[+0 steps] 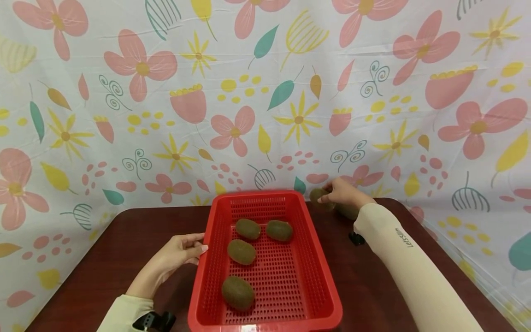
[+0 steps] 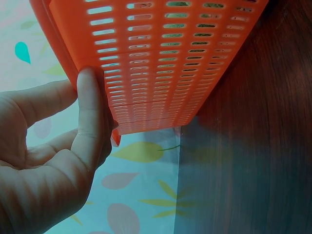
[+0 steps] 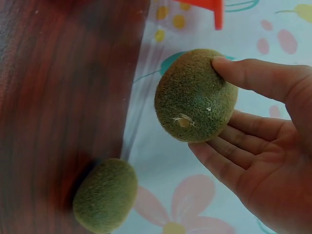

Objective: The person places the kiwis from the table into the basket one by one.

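Note:
My right hand (image 1: 342, 192) pinches a brown, fuzzy kiwi (image 3: 195, 100) between thumb and fingers, past the basket's far right corner. The right wrist view shows the fruit's pale end spot. Below that hand, another kiwi (image 3: 106, 195) lies on the table, partly hidden in the head view. A red perforated plastic basket (image 1: 327, 281) stands in front of me with several kiwis inside, among them one kiwi (image 1: 238, 293) at the near left and one kiwi (image 1: 279, 230) at the far right. Against the basket's left side rest the fingers of my left hand (image 1: 178, 253), mostly extended.
Under everything is a dark reddish-brown wooden table (image 1: 137, 240). A white cloth (image 1: 265, 147) printed with flowers and leaves hangs behind it and along the sides. Each wrist wears a black camera strap, such as the left strap (image 1: 153, 320).

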A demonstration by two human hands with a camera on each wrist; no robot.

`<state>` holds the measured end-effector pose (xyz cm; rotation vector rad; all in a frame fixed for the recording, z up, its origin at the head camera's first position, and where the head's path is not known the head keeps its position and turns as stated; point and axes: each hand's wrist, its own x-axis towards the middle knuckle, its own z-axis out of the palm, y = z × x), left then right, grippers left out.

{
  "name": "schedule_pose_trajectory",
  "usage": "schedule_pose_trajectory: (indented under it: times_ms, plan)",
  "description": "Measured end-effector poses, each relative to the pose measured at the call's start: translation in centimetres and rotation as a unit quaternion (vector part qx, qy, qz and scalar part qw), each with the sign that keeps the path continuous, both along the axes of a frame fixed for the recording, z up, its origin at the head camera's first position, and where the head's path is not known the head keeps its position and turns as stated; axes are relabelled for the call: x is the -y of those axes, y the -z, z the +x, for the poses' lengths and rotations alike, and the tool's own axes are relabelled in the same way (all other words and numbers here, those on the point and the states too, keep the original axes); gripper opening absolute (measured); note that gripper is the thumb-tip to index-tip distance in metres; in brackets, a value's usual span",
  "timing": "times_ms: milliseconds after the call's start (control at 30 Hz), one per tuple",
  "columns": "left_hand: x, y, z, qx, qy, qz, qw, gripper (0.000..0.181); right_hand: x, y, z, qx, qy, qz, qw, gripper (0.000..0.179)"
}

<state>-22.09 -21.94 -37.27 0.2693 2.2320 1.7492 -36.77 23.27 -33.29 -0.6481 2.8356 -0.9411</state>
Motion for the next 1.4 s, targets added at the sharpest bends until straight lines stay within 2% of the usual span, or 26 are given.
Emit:
schedule_pose_trajectory:
  times_ms: [133, 300, 533, 667, 867, 1067, 1233, 1400]
  plan:
    - [0.0, 0.0, 0.0, 0.001, -0.002, -0.001, 1.0, 0.062, 0.4, -0.7, 0.1, -0.003, 0.003, 0.01, 0.9999, 0.017]
    - [-0.1, 0.1, 0.0, 0.003, -0.002, 0.001, 1.0, 0.064, 1.0, -1.6, 0.4, -0.01, -0.012, 0.01, 0.9998, 0.038]
    - [0.0, 0.0, 0.0, -0.001, 0.002, 0.004, 1.0, 0.062, 2.3, -2.9, 0.7, -0.027, -0.014, 0.004, 0.9995, 0.015]
    - [-0.1, 0.0, 0.0, 0.001, -0.002, 0.001, 1.0, 0.062, 3.0, -3.5, 0.7, -0.042, -0.012, 0.01, 0.999, 0.035]
    - [-0.1, -0.1, 0.0, 0.003, 0.0, -0.001, 1.0, 0.062, 4.2, -4.0, 0.8, -0.057, -0.004, 0.02, 0.9982, 0.029]
    - [-0.1, -0.1, 0.1, 0.005, 0.0, -0.004, 1.0, 0.063, 5.7, -4.2, 0.8, -0.049, 0.0, 0.031, 0.9983, 0.043]
    - [0.0, -0.1, 0.1, 0.002, 0.004, -0.001, 1.0, 0.063, 7.5, -4.5, 1.2, -0.038, -0.016, 0.031, 0.9987, 0.048]
    - [0.1, 0.0, 0.0, -0.003, 0.009, 0.0, 1.0, 0.063, 9.1, -4.6, 1.4, -0.03, -0.05, 0.023, 0.9981, 0.044]
